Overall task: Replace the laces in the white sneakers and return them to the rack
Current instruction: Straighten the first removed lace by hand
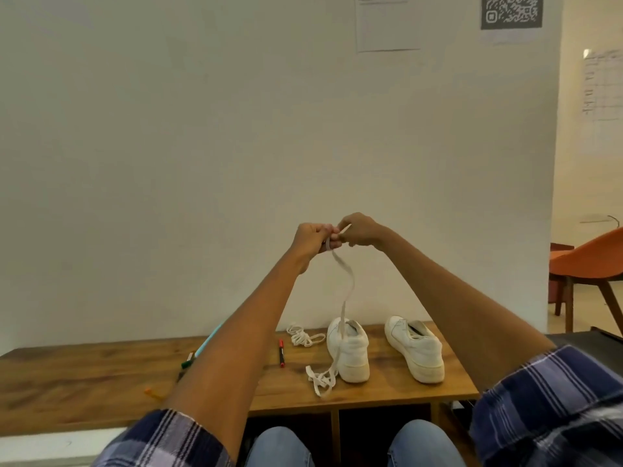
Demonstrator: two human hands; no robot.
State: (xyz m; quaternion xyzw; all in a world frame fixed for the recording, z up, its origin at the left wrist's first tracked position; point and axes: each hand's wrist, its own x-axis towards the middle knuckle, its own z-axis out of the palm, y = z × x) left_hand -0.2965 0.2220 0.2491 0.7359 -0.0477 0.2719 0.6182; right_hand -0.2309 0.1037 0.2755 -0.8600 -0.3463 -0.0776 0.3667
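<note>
Two white sneakers stand on the wooden rack top [84, 375], heels toward me: the left sneaker [349, 352] and the right sneaker [414, 348]. Both my hands are raised high above them and close together. My left hand [312, 239] and my right hand [359, 229] each pinch the upper end of a white lace [347, 288]. That lace hangs down in front of the left sneaker and ends in a loose heap on the wood by its heel. A second white lace [303, 337] lies coiled to the left of that sneaker.
Markers lie on the rack top: a red one [281, 352], a green one [187, 361] and an orange one [153, 393]. A light blue stick [209, 340] shows behind my left forearm. An orange chair [593, 261] stands at right. Open rack shelves are below the top.
</note>
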